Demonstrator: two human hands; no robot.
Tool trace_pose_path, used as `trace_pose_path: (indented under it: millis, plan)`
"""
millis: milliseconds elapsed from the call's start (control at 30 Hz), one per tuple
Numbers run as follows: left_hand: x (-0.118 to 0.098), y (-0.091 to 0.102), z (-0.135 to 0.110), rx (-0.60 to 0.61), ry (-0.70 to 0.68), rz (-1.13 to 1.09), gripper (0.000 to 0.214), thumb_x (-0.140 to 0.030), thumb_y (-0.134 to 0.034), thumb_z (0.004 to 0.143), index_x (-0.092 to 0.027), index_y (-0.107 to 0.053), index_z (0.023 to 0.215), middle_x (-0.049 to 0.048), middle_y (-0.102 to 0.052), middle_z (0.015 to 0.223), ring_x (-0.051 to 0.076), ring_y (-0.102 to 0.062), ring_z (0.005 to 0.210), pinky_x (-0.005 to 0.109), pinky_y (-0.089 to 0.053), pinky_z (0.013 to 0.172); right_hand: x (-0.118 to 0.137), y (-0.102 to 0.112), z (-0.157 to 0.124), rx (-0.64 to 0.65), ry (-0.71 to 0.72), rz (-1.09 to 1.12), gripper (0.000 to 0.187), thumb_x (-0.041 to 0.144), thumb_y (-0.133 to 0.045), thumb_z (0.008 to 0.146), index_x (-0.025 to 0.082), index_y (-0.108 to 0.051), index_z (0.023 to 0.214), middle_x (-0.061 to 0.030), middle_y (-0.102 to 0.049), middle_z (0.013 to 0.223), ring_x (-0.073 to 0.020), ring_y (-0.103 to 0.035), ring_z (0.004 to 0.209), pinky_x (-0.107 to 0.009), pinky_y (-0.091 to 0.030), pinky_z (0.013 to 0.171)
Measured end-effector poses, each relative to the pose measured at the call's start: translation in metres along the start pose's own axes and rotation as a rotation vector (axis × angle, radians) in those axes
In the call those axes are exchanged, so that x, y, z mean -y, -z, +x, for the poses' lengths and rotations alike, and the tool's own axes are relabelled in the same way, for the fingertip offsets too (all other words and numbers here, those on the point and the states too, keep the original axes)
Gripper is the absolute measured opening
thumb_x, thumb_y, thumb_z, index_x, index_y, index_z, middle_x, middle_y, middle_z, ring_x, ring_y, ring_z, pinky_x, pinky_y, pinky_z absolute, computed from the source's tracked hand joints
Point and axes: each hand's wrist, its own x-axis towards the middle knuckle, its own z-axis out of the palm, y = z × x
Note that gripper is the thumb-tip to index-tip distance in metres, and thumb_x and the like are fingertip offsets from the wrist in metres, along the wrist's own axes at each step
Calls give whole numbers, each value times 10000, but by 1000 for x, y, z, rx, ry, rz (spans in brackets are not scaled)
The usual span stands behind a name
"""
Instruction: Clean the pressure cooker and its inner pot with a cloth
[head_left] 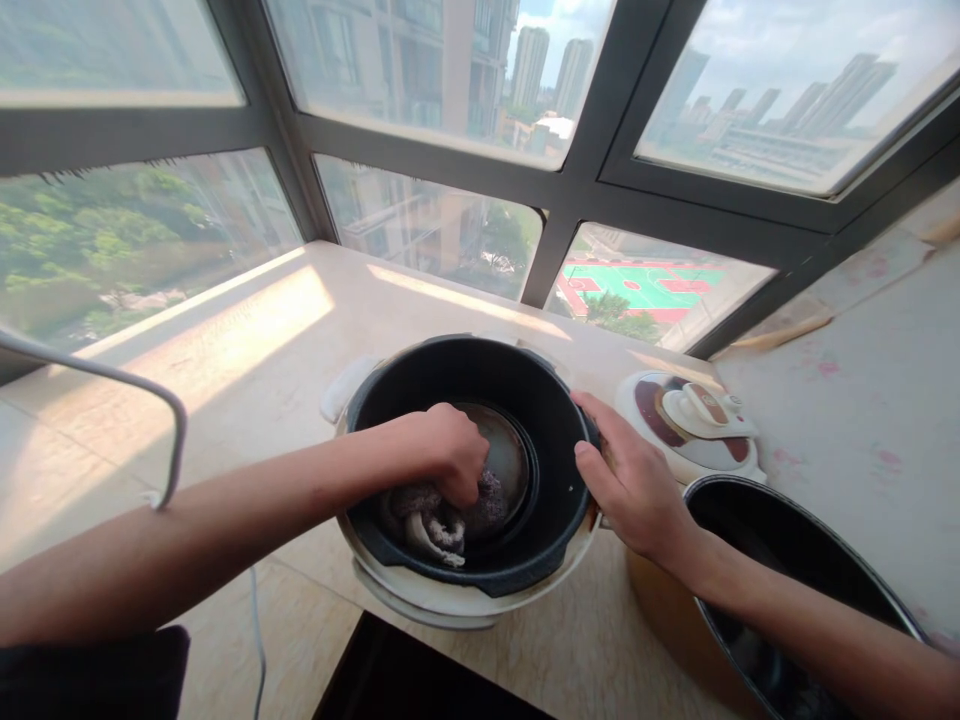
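One nubby cloth [489, 505] bunches beneath the left grip [454, 450].

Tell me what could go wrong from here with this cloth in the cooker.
The grey cord close by your left forearm could snag if your left hand moves about with the cloth. Your right forearm crosses above the black-lined pot, so a sweep might knock it. If your right hand slips off the cooker, the cooker may shift.
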Motion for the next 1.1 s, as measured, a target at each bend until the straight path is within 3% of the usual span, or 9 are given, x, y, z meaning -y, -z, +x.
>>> trace_pose_path:
  millis: [67,133,267,367,567,767,933,1100]
  plan:
    - [-6,5,-4,138,-87,66,239,-373,-749,623,-213,-814,789,152,-774,799,334,-737,807,352,-538,667,0,0,0,-2,-7,5,495,307,-477,911,213,-559,1390,-105,-646,1380,-282,-616,1261,-483,-478,1091]
    - [-9,8,-5,186,-123,44,334,-469,-706,681,-200,-818,845,161,-778,853,338,-737,813,355,-533,636,0,0,-1,-2,-11,13,497,303,-486,907,223,-560,1391,-98,-654,1370,-281,-623,1252,-481,-481,1088]
    - [-13,2,0,146,-84,-53,544,-628,-700,669,-198,-800,986,162,-778,939,348,-737,850,365,-547,650,0,0,-1,-7,-13,16,504,300,-495,903,223,-564,1397,-97,-655,1370,-288,-626,1246,-485,-483,1086]
    - [-21,-8,5,42,-81,25,605,-663,-673,712,-175,-782,1052,187,-768,943,363,-736,886,398,-563,717,-1,-1,-1,-9,-14,13,511,293,-496,900,227,-565,1402,-93,-649,1381,-288,-623,1251,-479,-489,1080]
    - [-41,-16,20,-95,-123,165,462,-528,-657,818,-130,-785,1015,221,-756,921,364,-725,893,416,-558,748,0,-1,-1,-15,-3,18,503,291,-493,898,205,-572,1387,-97,-651,1377,-279,-620,1256,-453,-488,1084]
    - [-50,-1,44,-115,-26,182,397,-406,-638,855,-102,-776,1071,233,-755,983,360,-714,887,441,-551,760,1,-1,0,-6,-5,17,512,275,-482,893,216,-561,1396,-88,-628,1411,-276,-587,1300,-458,-469,1104]
    - [-38,14,61,-204,87,146,338,-265,-627,866,-57,-772,1089,265,-739,1061,392,-704,954,489,-544,811,3,1,0,-2,3,28,506,266,-480,891,214,-566,1387,-83,-636,1400,-269,-590,1295,-442,-473,1102]
    - [-14,18,58,-288,205,146,298,-110,-545,882,-47,-781,1051,278,-738,1088,394,-705,988,491,-532,836,2,0,1,-11,12,34,507,266,-484,890,198,-572,1385,-98,-632,1403,-279,-589,1295,-461,-469,1104]
